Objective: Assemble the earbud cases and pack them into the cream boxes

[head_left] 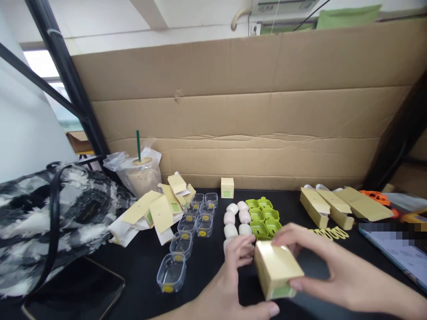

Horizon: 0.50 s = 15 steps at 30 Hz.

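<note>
Both my hands hold a small gold cardboard box (276, 268) with a green label on its near end, low over the black table (147, 262). My left hand (233, 284) grips its left side and bottom corner. My right hand (330, 271) closes over its top and right side. Just beyond the box lie several white rounded pieces (233, 218) and several green plastic trays (263, 218). Left of those stand two rows of clear plastic tubs (188, 235) with yellow stickers.
A pile of flat gold box blanks (156, 209) lies at left, more gold boxes (333, 205) at right, one assembled box (227, 187) by the cardboard wall (253, 133). An iced drink in a bag (142, 175), a patterned bag (50, 218), a phone (76, 293) and gold clips (330, 233) sit around.
</note>
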Tool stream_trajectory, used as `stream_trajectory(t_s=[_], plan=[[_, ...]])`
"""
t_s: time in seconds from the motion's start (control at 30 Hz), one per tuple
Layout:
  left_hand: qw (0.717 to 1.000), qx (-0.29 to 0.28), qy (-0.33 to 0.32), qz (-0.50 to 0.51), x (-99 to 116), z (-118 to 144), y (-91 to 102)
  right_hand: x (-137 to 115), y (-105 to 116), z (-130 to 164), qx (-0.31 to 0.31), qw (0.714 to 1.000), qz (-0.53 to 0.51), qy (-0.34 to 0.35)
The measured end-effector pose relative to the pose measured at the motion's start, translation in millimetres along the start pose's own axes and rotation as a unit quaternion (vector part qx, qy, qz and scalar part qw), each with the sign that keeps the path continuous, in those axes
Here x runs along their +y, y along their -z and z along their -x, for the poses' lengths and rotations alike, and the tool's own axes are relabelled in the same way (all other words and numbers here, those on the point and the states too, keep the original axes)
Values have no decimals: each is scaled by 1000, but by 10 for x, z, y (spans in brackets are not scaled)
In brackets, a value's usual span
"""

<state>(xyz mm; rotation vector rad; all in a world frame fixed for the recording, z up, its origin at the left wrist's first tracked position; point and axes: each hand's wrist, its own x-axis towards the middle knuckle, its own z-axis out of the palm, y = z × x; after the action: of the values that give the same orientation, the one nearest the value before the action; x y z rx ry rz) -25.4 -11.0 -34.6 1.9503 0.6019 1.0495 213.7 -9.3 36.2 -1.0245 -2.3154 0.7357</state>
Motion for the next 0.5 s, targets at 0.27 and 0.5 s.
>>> stream_trajectory(t_s=[0.27, 0.5], plan=[[998, -27, -3, -55, -26, 53, -57, 570, 483, -1033, 188, 980, 69, 6], [995, -36, 55, -69, 10, -8, -55, 1145, 152, -1740, 128, 982, 129, -48]])
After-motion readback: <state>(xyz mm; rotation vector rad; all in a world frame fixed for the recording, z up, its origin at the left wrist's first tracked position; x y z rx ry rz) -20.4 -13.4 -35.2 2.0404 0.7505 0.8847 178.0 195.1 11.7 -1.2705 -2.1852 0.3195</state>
